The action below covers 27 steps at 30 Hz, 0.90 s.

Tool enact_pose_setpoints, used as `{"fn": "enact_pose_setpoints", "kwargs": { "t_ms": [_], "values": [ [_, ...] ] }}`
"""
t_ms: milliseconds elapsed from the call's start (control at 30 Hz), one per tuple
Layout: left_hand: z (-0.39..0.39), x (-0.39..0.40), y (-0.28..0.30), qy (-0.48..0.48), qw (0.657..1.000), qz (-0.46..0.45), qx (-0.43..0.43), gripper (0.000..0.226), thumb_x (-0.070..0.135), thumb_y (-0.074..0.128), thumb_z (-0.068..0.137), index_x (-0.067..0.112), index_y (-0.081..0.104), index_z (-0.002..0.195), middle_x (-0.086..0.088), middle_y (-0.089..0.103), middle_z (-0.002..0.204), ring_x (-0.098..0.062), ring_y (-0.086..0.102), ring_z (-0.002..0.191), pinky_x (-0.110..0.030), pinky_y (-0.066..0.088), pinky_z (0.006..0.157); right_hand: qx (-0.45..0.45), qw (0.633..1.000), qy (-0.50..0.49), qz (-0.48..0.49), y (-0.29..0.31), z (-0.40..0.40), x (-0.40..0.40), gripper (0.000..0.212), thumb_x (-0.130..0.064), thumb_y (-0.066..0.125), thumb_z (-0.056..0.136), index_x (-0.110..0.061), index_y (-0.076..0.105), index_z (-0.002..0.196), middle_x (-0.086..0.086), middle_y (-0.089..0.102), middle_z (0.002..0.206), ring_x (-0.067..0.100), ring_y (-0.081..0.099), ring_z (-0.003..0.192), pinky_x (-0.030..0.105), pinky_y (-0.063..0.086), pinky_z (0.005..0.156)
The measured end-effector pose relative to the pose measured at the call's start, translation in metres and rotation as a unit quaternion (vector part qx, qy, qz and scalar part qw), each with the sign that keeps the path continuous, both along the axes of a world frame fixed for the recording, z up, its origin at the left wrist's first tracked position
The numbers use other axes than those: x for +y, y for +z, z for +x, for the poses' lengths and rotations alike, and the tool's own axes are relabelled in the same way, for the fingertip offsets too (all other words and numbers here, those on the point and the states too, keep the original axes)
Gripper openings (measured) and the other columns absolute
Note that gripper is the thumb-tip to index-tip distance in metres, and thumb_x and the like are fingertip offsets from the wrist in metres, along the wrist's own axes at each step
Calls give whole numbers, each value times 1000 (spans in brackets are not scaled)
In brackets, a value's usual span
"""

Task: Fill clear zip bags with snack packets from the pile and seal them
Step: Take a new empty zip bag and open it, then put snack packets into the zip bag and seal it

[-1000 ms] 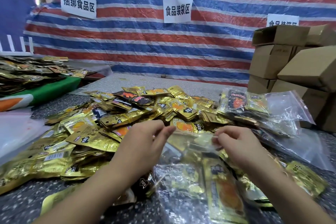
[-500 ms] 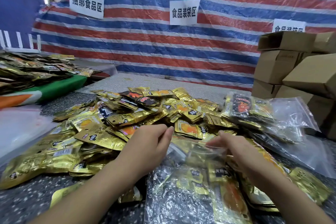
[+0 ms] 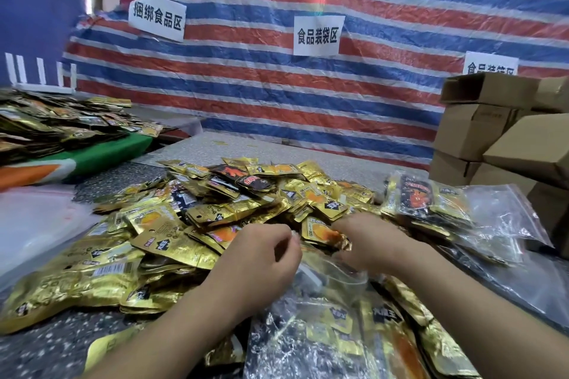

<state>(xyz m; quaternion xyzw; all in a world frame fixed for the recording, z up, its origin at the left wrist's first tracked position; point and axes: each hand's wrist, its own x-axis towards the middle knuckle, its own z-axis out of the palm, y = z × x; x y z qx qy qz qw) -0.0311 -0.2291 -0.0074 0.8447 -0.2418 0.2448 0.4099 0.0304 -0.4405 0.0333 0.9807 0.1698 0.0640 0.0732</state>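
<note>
Drawn closer together since a moment ago, both hands now near the far edge of the clear zip bag [image 3: 332,332], with the view tipped slightly downward. Left hand [image 3: 264,258] curled, thumb and fingers pinched at the bag's mouth beside the white zip strip. Right hand [image 3: 366,243] reaching forward over the bag's rim, fingers bent onto a gold packet [image 3: 320,232] at the foot of the pile; whether clamped on it or merely resting, cannot tell. Bag lying flat between the forearms at the near edge of the speckled table [image 3: 46,351], already holding several gold packets. Just beyond the hands, heaped pile of snack packets [image 3: 191,224], mostly gold with a few black and red ones on top. To the right, filled zip bags [image 3: 431,203] stacked beside cardboard boxes [image 3: 480,132]. Farther back, striped tarpaulin [image 3: 277,95] with white paper signs [image 3: 317,35]; at far left, another heap of packets [image 3: 55,126] on a green cloth
</note>
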Motion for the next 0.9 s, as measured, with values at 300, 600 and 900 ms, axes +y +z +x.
{"fn": "enact_pose_setpoints", "kwargs": {
  "t_ms": [300, 600, 900],
  "values": [
    [2, 3, 4, 15, 999, 19, -36, 43, 32, 49, 97, 21, 40, 56, 6, 41, 50, -10, 40, 49, -22, 31, 48, -52, 992, -13, -111, -14, 22, 18, 15, -13, 54, 88, -24, 44, 91, -8, 49, 74, 17, 50, 69, 34, 38, 75],
    [-3, 2, 2, 15, 1000, 20, -18, 42, 31, 50, 98, 17, 43, 58, 5, 41, 52, -13, 37, 49, -25, 26, 47, -81, 996, -31, 4, -19, 22, 8, 13, -34, 57, 88, -25, 62, 96, -7, 61, 79, 16, 59, 73, 30, 55, 67],
    [-5, 3, 8, 1, 1000, 10, 3, 37, 27, 52, 96, 21, 49, 60, 8, 47, 54, -9, 40, 49, -20, 30, 47, 2, 774, -30, 633, 20, -17, -6, 15, -21, 67, 92, -14, 71, 105, 0, 78, 89, 21, 75, 81, 37, 62, 70]
  ]
}}
